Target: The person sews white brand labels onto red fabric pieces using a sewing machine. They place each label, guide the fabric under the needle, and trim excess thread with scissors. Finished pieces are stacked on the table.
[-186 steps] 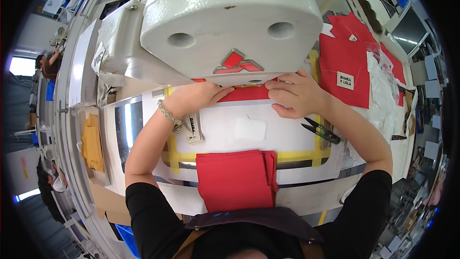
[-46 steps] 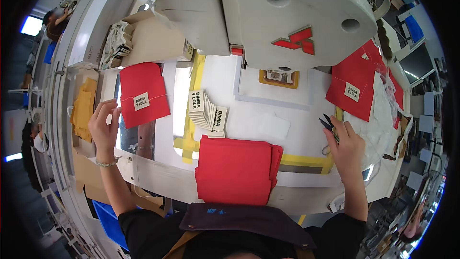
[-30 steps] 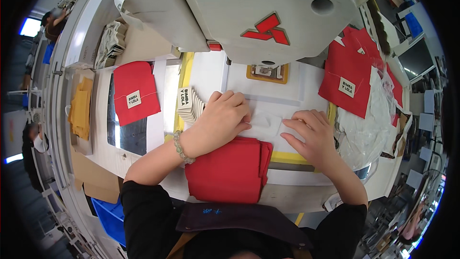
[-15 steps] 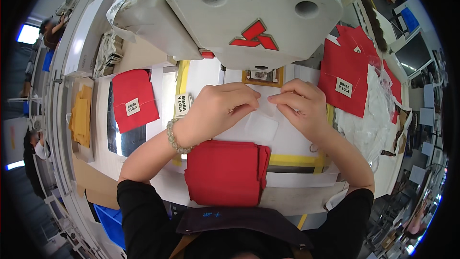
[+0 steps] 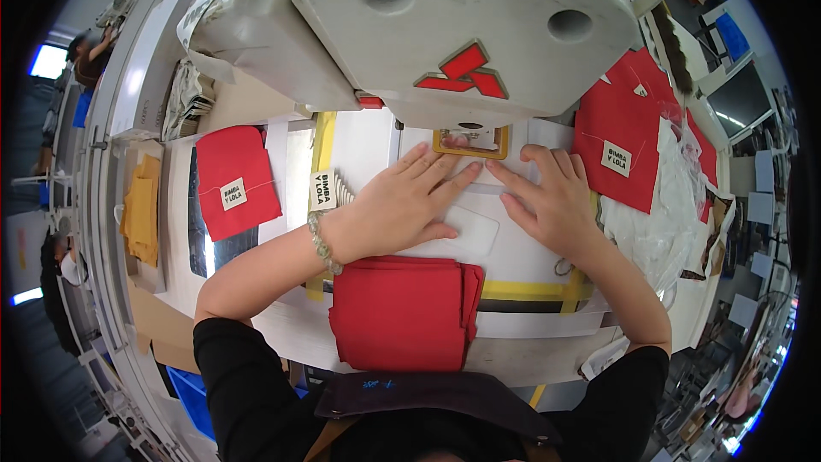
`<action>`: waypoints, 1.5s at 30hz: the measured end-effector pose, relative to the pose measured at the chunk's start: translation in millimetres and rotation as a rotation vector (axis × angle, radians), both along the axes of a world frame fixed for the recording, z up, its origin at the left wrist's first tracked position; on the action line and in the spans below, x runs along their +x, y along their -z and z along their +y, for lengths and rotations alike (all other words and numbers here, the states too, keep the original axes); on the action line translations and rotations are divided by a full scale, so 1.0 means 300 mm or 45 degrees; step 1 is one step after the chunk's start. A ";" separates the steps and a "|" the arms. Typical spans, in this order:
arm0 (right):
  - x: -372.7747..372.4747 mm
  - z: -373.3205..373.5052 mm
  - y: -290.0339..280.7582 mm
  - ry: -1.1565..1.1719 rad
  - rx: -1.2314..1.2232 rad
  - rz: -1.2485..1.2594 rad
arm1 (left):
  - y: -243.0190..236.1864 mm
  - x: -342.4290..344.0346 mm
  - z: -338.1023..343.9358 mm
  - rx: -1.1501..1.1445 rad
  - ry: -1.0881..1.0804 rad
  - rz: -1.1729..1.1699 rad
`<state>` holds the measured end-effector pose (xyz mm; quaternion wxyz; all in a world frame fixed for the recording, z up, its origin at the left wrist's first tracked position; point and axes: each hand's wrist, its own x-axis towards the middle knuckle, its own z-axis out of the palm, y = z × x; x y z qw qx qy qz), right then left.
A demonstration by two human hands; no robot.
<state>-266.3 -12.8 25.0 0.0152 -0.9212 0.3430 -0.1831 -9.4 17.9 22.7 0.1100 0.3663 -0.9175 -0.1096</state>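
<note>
Both hands rest flat on the white work plate [image 5: 359, 141] beneath the sewing machine head [image 5: 479, 26]. The fingers of my left hand [image 5: 406, 205] are spread, and its fingertips reach the near edge of the gold-coloured frame [image 5: 496, 152]. My right hand [image 5: 547, 205] lies opposite, also open, with its index finger close to the left one. Neither hand grips anything. Between them, a translucent white rectangle [image 5: 466, 231] with rounded corners shows on the plate. A stack of folded red fabric [image 5: 402, 312] sits nearest me, below my left wrist.
Small white labels [image 5: 325, 190] are left of my left hand. Red labelled pieces lie at left [image 5: 235, 180] and right [image 5: 616, 133], the latter beside crumpled clear plastic [image 5: 646, 235]. A tray of yellow pieces [image 5: 141, 214] stands far left. The machine head overhangs the work plate.
My hands have gone from pinched fingers held above the plate to lying flat and spread on it. The fingertips have moved nearer the gold-coloured frame.
</note>
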 end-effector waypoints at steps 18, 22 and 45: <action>0.004 -0.029 0.018 0.060 0.015 0.014 | -0.042 -0.091 -0.058 -0.111 -0.091 0.063; 0.002 -0.030 0.018 0.072 0.010 0.023 | -0.031 -0.101 -0.072 -0.037 -0.093 0.052; -0.039 0.305 -0.133 -0.046 0.196 -0.044 | -0.089 0.030 0.336 -0.006 0.006 -0.122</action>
